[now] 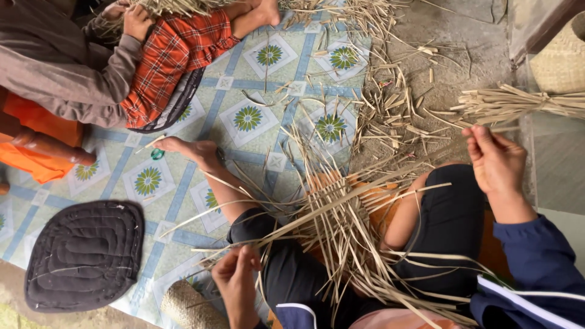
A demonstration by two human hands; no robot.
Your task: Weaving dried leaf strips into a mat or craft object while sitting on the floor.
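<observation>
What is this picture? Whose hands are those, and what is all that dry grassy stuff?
The picture comes from a camera worn on a person's head, looking down at their own lap and hands. The left hand pinches a thin pale straw strip. The right hand holds the end of another long strip. Between the knees lies a half-woven mat of pale straw strips. Underneath is a tiled-pattern floor sheet with green flowers, with a dark quilted cushion on it. More loose straw lies scattered around. At the top left sits another person in red checked cloth.
</observation>
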